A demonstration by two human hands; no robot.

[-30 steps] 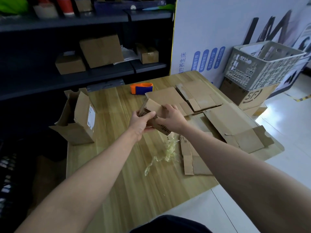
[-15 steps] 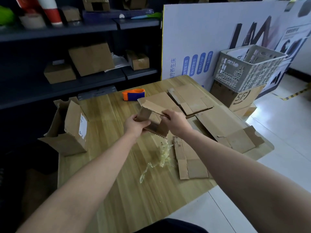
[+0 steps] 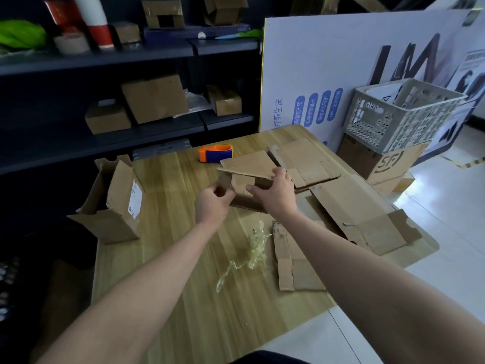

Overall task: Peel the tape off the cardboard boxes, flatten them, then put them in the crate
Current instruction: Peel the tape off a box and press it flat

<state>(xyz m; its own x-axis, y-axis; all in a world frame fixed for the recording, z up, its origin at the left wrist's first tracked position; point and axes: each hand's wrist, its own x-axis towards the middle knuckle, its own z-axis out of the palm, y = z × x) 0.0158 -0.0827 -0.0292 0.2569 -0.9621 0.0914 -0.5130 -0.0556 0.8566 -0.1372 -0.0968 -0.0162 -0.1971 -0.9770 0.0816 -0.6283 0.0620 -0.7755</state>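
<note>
While both grips hold one small box (image 3: pixel 249 164) over the middle of the bench (image 3: pixel 168 298), each takes a different part. The left grip (image 3: pixel 214 203) pinches the flap at the box's left end, with fingers and thumb curled onto it. The right grip (image 3: pixel 275 193) is closed on the box's right side: its fingers curl over the edge of the raised top flap and its thumb presses the front panel. Whether the box's underside touches the bench cannot be told.

Crumpled clear tape (image 3: pixel 252 248) lies on the bench between the two forearms, on the near side of the grips. A flat box (image 3: pixel 291 261) lies just beside the tape, toward the near right edge, partly under the right forearm. A large flat box (image 3: pixel 362 214) is spread along the right edge, near the right grip. A far flat box (image 3: pixel 304 161) lies toward the far right corner, just behind the held box. An orange and blue dispenser (image 3: pixel 215 153) sits near the far edge, behind the held box.

An open box (image 3: pixel 123 206) stands at the left edge, well apart from the grips, flaps up and a white label on its side.

Off the bench, past the far right corner, a pale crate (image 3: pixel 401 114) rests on a printed carton (image 3: pixel 380 158). A white board (image 3: pixel 328 61) stands behind them. A dark shelf (image 3: pixel 105 143) beyond the far edge carries more boxes.
</note>
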